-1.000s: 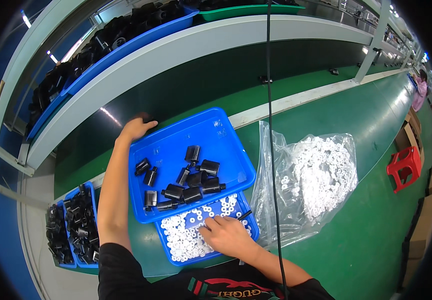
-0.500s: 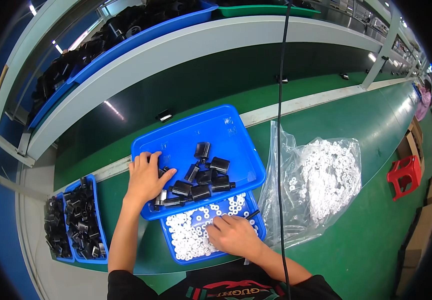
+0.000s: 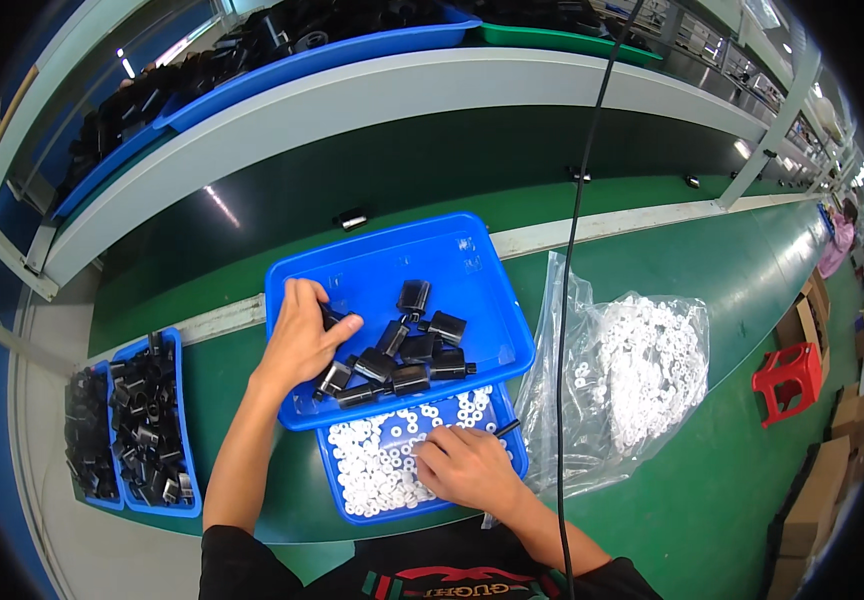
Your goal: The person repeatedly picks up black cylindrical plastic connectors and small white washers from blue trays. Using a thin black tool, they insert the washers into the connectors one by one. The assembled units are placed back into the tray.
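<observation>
In the large blue tray (image 3: 377, 262), my left hand (image 3: 302, 338) closes its thumb and fingers around a small black glossy piece (image 3: 331, 316), partly hidden by the hand. Several like black pieces (image 3: 417, 348), boxy with a narrow neck, lie loose to its right. This tray overlaps the far edge of a smaller blue tray (image 3: 344, 508) of white ring-shaped washers (image 3: 377, 475). My right hand (image 3: 467, 468) is over those washers, fingers curled and pinched together; what they hold is hidden. A thin black rod (image 3: 507, 428) sticks out beyond that hand; I cannot tell whether it is gripped.
Right of the trays lies a clear plastic bag (image 3: 642, 375) of white washers. A black cable (image 3: 564, 330) hangs across the view. Blue bins of black parts (image 3: 152, 430) stand at left. Beyond are a shelf beam (image 3: 402, 85), a red stool (image 3: 788, 383) and a distant person (image 3: 836, 245).
My left hand has lifted slightly and now grasps a black piece. My right hand stays over the washers. The view has shifted a little.
</observation>
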A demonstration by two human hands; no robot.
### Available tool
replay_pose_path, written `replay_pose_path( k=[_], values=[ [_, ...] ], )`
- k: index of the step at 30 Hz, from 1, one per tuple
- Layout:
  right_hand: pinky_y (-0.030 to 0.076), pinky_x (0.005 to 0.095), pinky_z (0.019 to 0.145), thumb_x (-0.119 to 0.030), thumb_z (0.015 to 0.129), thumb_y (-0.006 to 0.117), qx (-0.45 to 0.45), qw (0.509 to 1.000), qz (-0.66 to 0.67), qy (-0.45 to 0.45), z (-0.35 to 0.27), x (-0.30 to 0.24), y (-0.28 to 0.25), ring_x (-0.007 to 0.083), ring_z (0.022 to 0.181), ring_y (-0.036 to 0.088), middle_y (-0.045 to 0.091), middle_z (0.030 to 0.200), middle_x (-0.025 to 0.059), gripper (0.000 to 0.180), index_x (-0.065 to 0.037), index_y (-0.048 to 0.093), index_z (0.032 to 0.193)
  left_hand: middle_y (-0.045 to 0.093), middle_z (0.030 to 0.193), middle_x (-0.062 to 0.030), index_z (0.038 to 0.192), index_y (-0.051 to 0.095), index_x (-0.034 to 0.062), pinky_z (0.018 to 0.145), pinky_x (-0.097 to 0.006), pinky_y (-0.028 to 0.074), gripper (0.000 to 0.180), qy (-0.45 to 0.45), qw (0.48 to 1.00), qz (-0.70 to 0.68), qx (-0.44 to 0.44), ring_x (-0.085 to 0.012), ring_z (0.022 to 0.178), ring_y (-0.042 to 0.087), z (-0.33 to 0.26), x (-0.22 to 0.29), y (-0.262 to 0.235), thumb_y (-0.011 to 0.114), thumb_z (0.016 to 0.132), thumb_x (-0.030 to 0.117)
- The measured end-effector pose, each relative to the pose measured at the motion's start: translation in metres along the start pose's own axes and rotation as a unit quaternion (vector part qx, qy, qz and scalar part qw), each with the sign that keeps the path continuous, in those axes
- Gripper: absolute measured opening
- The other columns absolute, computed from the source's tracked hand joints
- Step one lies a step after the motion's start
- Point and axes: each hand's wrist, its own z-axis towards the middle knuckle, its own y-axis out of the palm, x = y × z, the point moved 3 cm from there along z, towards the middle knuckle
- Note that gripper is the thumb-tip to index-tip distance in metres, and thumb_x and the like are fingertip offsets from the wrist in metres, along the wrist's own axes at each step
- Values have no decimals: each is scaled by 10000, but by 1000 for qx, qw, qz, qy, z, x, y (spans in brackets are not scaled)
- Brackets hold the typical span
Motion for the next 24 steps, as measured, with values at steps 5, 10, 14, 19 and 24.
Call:
replay_pose_path(
  k=[5,10,14,19,24],
  values=[
    [513,314,541,-83,689,739,4,1000,23,5,2,1,-6,192,636,627,612,828,40,185,-84,591,800,450,1009,-146,1128,428,-9,858,-371,436,411,40,992,-71,95,-287,925,506,-30,-10,-13,689,888,199],
    [534,303,545,29,651,767,33,995,90,13,5,2,-8,197,629,661,718,926,61,238,-62,600,795,507,1107,-50,1244,529,30,860,-288,454,490,-9,858,-514,-13,-137,992,532,-81,19,-16,736,808,-53],
    [517,293,543,54,636,770,10,996,92,11,7,-3,-11,200,635,659,719,939,65,257,-50,619,817,533,1112,-63,1166,674,20,888,-325,499,485,52,850,-524,-29,-168,1021,578,-99,23,-11,850,714,19],
    [531,296,565,66,647,783,16,990,140,32,20,-8,-25,208,687,681,717,936,110,275,-27,643,865,594,1025,-78,1048,756,68,804,-288,533,439,115,883,-455,-3,-196,950,619,-107,31,-11,867,629,-6],
    [524,259,545,56,662,814,21,977,198,81,42,-24,-46,175,675,665,684,923,89,309,-38,705,936,636,1000,-88,1057,746,64,735,-290,540,451,134,910,-392,5,-201,911,639,-110,39,-8,854,628,-26]
  ],
)
